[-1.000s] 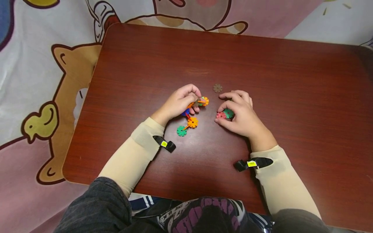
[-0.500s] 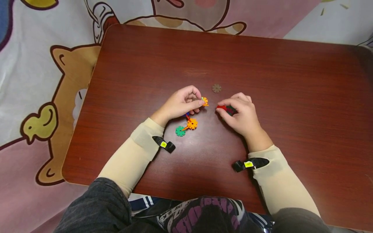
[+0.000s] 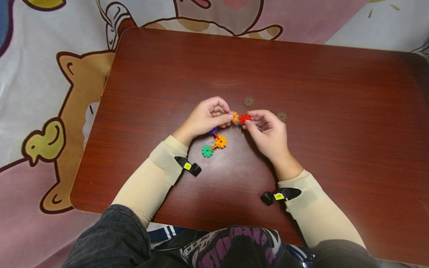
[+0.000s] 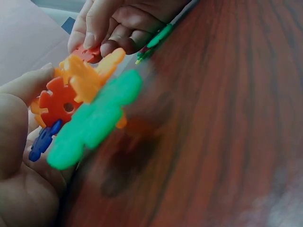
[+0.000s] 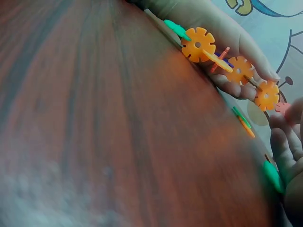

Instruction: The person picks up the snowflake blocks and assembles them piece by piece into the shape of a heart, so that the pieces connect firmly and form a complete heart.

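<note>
My left hand pinches the end of a chain of notched plastic discs, an orange disc showing at its fingertips. From under that hand the chain runs down through a blue disc and another orange disc to a green disc. Between thumb and fingers, my right hand holds a red disc right at the edge of the orange one. The left wrist view has the chain's green disc close up, with the right fingers behind. Part of the chain is hidden in the left palm.
On the brown table, one brown disc lies beyond the hands and another brown disc lies beside the right hand. A green disc shows near the right hand in its wrist view.
My right hand has picked up the red disc and carried it left to the orange disc at the left fingertips. A brown disc is now uncovered beside the right hand. The left hand barely moved.
</note>
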Demonstrator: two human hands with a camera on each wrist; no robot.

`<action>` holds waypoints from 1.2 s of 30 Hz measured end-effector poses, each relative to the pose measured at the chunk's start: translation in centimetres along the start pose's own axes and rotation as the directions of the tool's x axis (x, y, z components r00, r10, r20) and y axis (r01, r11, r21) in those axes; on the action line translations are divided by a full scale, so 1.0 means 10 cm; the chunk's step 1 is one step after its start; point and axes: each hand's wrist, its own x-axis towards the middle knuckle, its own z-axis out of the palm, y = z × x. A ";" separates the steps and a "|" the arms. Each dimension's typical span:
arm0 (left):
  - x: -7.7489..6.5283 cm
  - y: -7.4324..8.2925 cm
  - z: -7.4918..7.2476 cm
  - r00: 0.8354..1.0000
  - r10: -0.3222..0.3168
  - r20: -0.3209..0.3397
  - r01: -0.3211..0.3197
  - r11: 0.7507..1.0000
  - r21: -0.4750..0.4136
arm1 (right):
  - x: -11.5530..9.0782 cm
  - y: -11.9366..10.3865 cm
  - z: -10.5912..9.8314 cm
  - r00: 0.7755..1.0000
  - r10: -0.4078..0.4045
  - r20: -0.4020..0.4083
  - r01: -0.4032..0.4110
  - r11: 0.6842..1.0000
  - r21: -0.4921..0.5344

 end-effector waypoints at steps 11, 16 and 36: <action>-0.02 -0.01 -0.02 0.999 0.032 -0.028 -0.034 0.997 -0.065 | -0.01 0.02 0.01 0.996 0.071 0.059 -0.073 0.997 0.034; -0.03 -0.02 -0.04 0.997 0.080 -0.017 -0.080 0.997 -0.004 | -0.02 0.02 0.00 0.989 0.093 0.111 -0.100 0.993 0.057; 0.00 0.02 -0.09 0.982 0.010 0.191 -0.027 0.996 0.085 | -0.02 0.03 -0.02 0.995 -0.006 0.099 0.003 0.999 0.034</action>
